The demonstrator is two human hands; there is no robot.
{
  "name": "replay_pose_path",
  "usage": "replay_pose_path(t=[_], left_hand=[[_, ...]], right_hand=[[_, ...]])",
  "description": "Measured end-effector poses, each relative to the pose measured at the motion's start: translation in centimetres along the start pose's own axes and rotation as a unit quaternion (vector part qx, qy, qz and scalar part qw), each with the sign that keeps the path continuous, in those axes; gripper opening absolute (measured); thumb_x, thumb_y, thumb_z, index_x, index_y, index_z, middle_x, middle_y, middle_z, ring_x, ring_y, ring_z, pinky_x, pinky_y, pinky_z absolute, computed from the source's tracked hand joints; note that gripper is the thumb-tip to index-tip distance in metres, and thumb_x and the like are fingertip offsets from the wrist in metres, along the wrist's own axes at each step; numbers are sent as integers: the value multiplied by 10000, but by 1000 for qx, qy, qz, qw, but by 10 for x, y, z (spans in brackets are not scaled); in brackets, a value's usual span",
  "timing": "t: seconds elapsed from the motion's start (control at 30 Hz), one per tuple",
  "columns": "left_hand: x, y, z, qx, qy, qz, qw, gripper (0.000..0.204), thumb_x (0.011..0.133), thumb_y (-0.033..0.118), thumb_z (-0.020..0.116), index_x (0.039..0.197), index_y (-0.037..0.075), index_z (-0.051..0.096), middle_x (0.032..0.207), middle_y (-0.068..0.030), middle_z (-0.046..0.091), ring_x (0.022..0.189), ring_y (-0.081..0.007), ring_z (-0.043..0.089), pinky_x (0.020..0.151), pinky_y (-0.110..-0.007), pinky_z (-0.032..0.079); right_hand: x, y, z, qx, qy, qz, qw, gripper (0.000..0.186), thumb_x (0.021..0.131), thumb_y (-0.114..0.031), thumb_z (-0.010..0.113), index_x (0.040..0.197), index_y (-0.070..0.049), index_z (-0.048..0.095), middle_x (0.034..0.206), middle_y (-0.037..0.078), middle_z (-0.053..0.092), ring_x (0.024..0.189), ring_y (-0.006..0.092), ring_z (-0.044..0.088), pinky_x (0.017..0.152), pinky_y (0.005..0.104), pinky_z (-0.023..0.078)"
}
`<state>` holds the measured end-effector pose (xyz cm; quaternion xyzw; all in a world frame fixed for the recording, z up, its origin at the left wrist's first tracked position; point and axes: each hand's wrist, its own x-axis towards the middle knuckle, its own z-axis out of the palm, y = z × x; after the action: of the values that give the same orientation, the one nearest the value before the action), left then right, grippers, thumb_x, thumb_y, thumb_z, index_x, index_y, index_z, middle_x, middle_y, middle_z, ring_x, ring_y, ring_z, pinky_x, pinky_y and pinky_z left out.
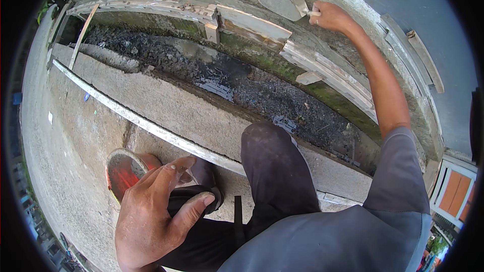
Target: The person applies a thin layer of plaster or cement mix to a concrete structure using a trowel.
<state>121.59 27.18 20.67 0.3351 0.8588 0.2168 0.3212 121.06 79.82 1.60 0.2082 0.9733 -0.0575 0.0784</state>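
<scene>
My right hand [330,16] is stretched out to the far side of a ditch, its fingers wrapped round the handle of a trowel [283,6]. The trowel's wide, rounded grey blade points left and lies over a strip of wet-looking grey mortar [242,1] along the ditch's far edge. Wooden form boards [254,24] line that edge just below the blade. Near the lower left, my left hand [156,216] hangs above my leg with nothing in it, fingers bent and thumb apart. Beyond its knuckles stands a red bucket [122,174], smeared grey inside.
The ditch [212,70] holds dark sludge and shallow water. Along its near side runs a concrete ledge [166,93], with a long white-grey straight bar [141,121] beside it. A thin wooden stick [83,35] slants at the far left. Loose boards [426,60] lie at the right.
</scene>
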Motion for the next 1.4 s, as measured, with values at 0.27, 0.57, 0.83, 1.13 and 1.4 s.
replay_pose_path(t=[0.27, 0.57, 0.83, 1.13, 1.4], left_hand=[[-5, 0, -3, 10, 20, 9, 1000, 516, 859, 284, 817, 1185, -68, 627, 926, -193, 711, 894, -315, 731, 767, -395, 571], [1, 7, -4, 36, 5, 34, 999, 574, 816, 321, 840, 1185, -67, 634, 924, -191, 714, 883, -314, 734, 784, -382, 576], [6, 8, -3, 32, 5, 37, 999, 576, 821, 351, 837, 1172, -65, 647, 905, -203, 716, 852, -315, 749, 749, -382, 578], [5, 8, -4, 48, 0, 34, 998, 606, 829, 378, 828, 1206, -60, 646, 892, -209, 716, 861, -326, 747, 739, -381, 573], [9, 5, -3, 46, -10, 43, 998, 581, 830, 363, 828, 1181, -62, 645, 914, -197, 721, 866, -327, 744, 754, -388, 576]], right_hand=[[78, -111, 83, -19, 48, -4, 999, 304, 904, -227, 553, 1024, -27, 748, 1023, 204, 747, 981, 376, 722, 870, 497, 570], [80, -129, 67, -48, 8, -31, 998, 329, 908, -221, 528, 962, 20, 745, 1032, 249, 728, 984, 404, 715, 872, 506, 563], [111, -178, 48, 5, 48, 4, 999, 277, 867, -130, 561, 1007, -32, 778, 1060, 184, 752, 999, 354, 733, 839, 454, 584], [137, -174, 60, 1, 109, -38, 993, 275, 862, -147, 543, 938, -18, 774, 974, 210, 751, 902, 369, 744, 795, 470, 589], [129, -148, 84, -76, 119, -69, 988, 254, 840, -126, 542, 870, -75, 788, 926, 190, 754, 863, 332, 749, 738, 457, 588]])
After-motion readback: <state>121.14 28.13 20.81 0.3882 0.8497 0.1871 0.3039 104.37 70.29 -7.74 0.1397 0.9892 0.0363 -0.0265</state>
